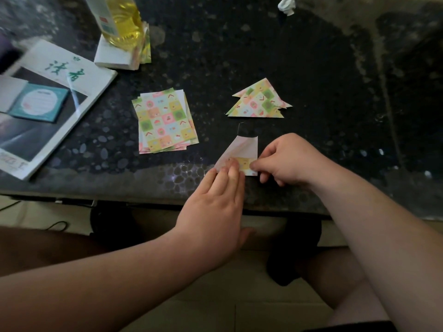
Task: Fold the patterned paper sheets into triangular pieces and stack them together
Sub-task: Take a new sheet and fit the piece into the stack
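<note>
Where the dark speckled table [311, 68] runs off to the left, a white magazine [72, 75] with green characters lies with a teal card [39, 101] on it. Next right, far edge: a bottle [122, 22] of yellow liquid stands on a white block [112, 56]. Mid-table is a stack of flat patterned sheets [165, 121], slightly fanned. Near the front edge, the left hand [215, 200] has straight fingers pressing down the lower left corner of a half-folded sheet [242, 152], whose pale underside faces up. Just beyond it, apart, lies a pile of folded triangles [259, 101], overlapping. The right hand [287, 159] has curled fingers and pinches the sheet's lower right edge. A crumpled white wad [286, 4] lies at the far edge.
</note>
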A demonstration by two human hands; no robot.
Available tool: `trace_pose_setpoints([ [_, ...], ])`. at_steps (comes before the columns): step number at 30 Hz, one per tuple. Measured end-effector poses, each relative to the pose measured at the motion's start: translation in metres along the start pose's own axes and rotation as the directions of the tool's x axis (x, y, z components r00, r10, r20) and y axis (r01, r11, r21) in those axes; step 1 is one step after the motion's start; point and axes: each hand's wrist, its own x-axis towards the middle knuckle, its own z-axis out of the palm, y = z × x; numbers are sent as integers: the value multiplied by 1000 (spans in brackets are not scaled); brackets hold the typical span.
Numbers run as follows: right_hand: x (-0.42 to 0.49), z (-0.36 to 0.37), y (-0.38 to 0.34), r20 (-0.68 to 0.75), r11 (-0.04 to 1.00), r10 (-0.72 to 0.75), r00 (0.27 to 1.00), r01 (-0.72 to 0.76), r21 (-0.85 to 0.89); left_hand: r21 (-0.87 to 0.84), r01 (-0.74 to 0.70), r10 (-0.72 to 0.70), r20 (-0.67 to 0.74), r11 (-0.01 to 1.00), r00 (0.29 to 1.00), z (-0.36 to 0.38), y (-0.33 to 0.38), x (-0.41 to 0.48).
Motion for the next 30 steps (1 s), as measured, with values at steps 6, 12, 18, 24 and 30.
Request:
trace_pose_setpoints([
  [6,2,1,2,0,999,-9,1000,9,-47,50,-42,43,-14,998,999,-1,9,11],
  [12,1,1,3,-17,999,9,1000,-10,-37,91,-25,27,-29,996,999,-1,16,23],
  [18,1,-7,10,-24,997,51,998,-52,-52,63,-4,5,-22,998,1000,-2,21,29],
  [24,6,-9,17,-11,998,60,998,-60,-18,116,-42,38,38,992,999,3,22,19],
  [30,7,-9,12,-49,994,51,997,-56,-97,-34,26,-23,69,999,997,-3,13,2],
])
